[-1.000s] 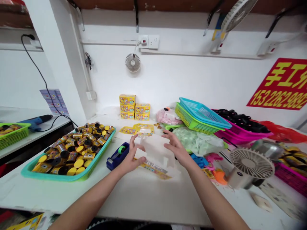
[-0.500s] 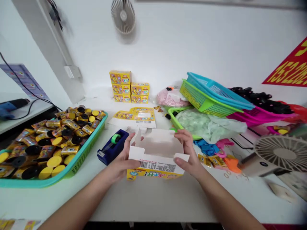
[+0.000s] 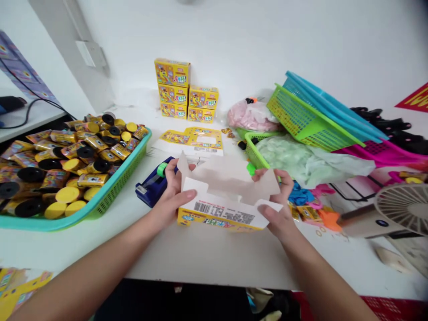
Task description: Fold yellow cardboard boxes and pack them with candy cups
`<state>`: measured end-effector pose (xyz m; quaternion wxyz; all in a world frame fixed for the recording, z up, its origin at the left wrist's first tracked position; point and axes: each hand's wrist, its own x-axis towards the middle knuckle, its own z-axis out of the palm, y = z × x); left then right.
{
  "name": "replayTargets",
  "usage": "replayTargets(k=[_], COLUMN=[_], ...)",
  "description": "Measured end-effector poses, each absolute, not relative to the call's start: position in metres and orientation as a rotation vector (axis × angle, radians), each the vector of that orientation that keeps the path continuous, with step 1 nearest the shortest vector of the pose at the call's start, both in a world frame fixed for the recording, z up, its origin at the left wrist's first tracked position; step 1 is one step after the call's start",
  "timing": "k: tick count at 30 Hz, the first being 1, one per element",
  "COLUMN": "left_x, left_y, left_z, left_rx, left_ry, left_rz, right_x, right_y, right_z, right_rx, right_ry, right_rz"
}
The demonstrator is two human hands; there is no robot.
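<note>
A yellow printed cardboard box (image 3: pixel 220 215) stands in front of me with its white flaps up and its top unclosed; the visible inside is white. My left hand (image 3: pixel 172 191) grips its left end, thumb on the front flap and fingers behind the side flap. At the right end my right hand (image 3: pixel 279 203) holds it, thumb pressed on the front corner flap and fingers at the back. Just beyond my left hand is a blue tape dispenser (image 3: pixel 147 189) with a green roll. Flat printed box blanks (image 3: pixel 190 140) lie behind the box.
On the left, a teal basket (image 3: pixel 123 174) is heaped with small yellow and black-capped tubs. Several finished yellow boxes (image 3: pixel 174 96) are stacked by the wall. Nested baskets (image 3: pixel 310 118), a green plastic bag (image 3: pixel 294 160) and a fan (image 3: pixel 401 209) occupy the right.
The view has tipped downward. The box's side flaps now stand up and spread outward, and my right hand has shifted right with its flap. Both hands still hold the box.
</note>
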<state>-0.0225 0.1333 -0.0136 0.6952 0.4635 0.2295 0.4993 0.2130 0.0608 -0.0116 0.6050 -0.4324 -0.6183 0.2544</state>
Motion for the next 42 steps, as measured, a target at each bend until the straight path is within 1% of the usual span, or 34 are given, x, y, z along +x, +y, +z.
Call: replayTargets(k=[2,5,11,13,18,23,26,29,32,34,36,38,42], left_x=[-0.025,-0.028,-0.031,-0.031,-0.029,-0.032,-0.034,-0.040,-0.049,-0.054,-0.055,-0.052,-0.039], left_y=[0.134,0.133,0.128,0.128,0.128,0.132,0.133,0.137,0.141,0.143,0.142,0.140,0.133], left_z=[-0.007,0.005,0.009,0.007,0.003,0.000,0.002,0.009,0.019,0.027,0.035,0.045,0.065], left_rx=[0.998,0.995,1.058,1.078,1.222,1.659,1.757,1.887,2.357,2.586,2.673,2.696,2.695], left_ry=[0.484,0.458,0.270,0.273,0.463,0.551,0.456,0.413,0.496,0.573,0.659,0.718,0.848], left_rz=[1.084,1.075,0.988,0.986,1.016,1.038,1.013,0.963,0.802,0.587,0.374,0.236,0.032], right_x=[0.216,0.220,0.234,0.233,0.217,0.206,0.208,0.215,0.224,0.228,0.229,0.227,0.224], right_y=[0.058,0.055,0.058,0.058,0.057,0.062,0.063,0.061,0.056,0.053,0.051,0.051,0.052], right_z=[-0.011,-0.012,-0.007,-0.002,0.002,-0.005,-0.005,0.001,0.009,0.012,0.014,0.014,0.014], right_rx=[-1.015,-1.048,-0.778,-0.787,-0.925,-1.150,-1.159,-1.117,-1.131,-1.145,-1.157,-1.193,-1.322], right_ry=[-1.434,-1.404,-1.359,-1.421,-1.539,-1.441,-1.480,-1.636,-1.880,-1.999,-2.041,-2.043,-1.992], right_rz=[0.691,0.753,0.792,0.749,0.498,0.499,0.487,0.473,0.434,0.441,0.479,0.493,0.382])
